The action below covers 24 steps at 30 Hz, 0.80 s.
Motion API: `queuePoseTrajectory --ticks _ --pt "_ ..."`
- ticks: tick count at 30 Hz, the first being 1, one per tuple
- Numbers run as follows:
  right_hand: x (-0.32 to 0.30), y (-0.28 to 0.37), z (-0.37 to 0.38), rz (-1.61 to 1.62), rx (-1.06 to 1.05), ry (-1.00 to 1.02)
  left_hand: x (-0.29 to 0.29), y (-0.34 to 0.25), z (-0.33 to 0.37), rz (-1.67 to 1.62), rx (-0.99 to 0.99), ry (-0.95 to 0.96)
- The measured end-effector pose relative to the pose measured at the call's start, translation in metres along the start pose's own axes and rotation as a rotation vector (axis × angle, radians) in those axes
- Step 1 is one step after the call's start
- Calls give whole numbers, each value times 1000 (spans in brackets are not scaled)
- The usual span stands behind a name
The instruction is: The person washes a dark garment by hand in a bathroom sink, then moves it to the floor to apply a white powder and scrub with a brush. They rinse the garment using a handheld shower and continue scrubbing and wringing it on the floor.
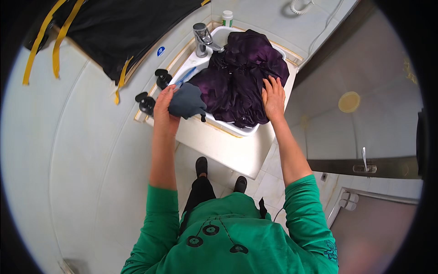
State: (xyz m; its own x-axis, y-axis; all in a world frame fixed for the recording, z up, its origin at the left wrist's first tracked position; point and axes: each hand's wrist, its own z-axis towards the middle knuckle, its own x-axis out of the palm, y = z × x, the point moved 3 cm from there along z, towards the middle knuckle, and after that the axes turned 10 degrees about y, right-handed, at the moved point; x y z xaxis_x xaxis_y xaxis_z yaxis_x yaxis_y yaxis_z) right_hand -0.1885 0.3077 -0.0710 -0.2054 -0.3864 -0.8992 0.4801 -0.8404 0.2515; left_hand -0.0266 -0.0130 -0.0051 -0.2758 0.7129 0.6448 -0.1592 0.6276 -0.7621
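On a white counter [228, 153], a sink [248, 132] is heaped with dark purple fabric [246, 82]; the left hand [165, 106] grips a grey cloth [187, 100] near the sink's left edge; the right hand [273, 100], fingers outstretched, rests on the fabric's right side

White-and-green bottle [227, 18], two black bottles [163, 81], yellow-taped black sheet [118, 34], coiled white cord [301, 11]

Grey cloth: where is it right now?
In the head view, left of centre: the grey cloth is in the left hand, by the sink's left side, just left of the purple fabric.
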Motion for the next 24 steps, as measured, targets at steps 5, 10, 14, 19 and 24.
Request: queuePoseTrajectory --ticks 5,10,14,19,24 --pt "-1 8 -4 -18 109 -12 31 1 36 -39 -155 270" --pt "-2 18 -8 65 241 -23 65 23 79 -44 -247 429" --pt "-18 26 -6 97 293 31 87 50 88 -119 -303 486" --pt "-65 60 7 339 294 -57 98 68 85 -223 -370 458" --pt "-62 128 19 765 72 -75 118 72 69 -127 -326 678"
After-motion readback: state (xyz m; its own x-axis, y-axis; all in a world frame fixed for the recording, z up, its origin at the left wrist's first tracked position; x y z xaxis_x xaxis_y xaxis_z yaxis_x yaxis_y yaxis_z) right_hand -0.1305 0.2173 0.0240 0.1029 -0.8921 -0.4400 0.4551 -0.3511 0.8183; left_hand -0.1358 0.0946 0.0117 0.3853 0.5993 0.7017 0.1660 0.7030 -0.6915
